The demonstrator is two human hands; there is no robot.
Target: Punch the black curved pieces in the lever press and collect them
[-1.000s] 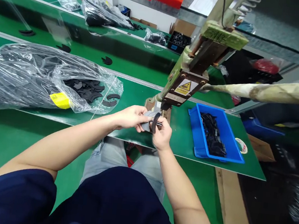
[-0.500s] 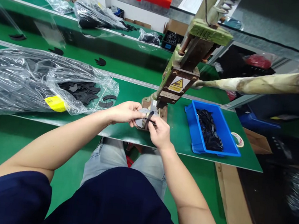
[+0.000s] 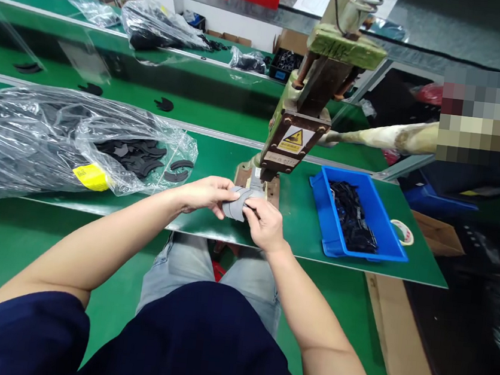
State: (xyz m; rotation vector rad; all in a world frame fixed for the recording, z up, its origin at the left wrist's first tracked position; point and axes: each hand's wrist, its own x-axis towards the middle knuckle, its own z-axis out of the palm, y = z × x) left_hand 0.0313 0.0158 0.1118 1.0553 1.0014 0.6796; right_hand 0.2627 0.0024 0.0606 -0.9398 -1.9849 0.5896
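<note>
From the head view, looking down on the green bench (image 3: 218, 151), I see a big clear plastic bag (image 3: 10, 148) lying along the left, bulging with dark pieces; through its side toward the right shows a heap of black curved parts (image 3: 134, 156), and two separate curved strips (image 3: 178, 170) lie by its mouth, though I can't tell whether film covers them. A yellow label (image 3: 92, 177) sits on its near side. Over on the right, a blue bin (image 3: 378, 208) slants from far left to near right, its left part filled with a tangle of dark pieces (image 3: 354, 223), with a roll of tape (image 3: 402, 234) just beside its right edge. On the far bench a small black crate (image 3: 277, 72) holds dark parts. In the middle, at the near side of the press (image 3: 304, 127) and by its base, the person has a grey piece (image 3: 235, 205) between both hands: the left hand (image 3: 213, 194) pinches its left side, thumb on top, and the right hand (image 3: 268, 223) grips its right side with fingers drawn in close. Its broad face is turned up, crossed by dark curved lines, a rounded edge pointing left and near; with fingers over both sides, I can't tell its long axis.
</note>
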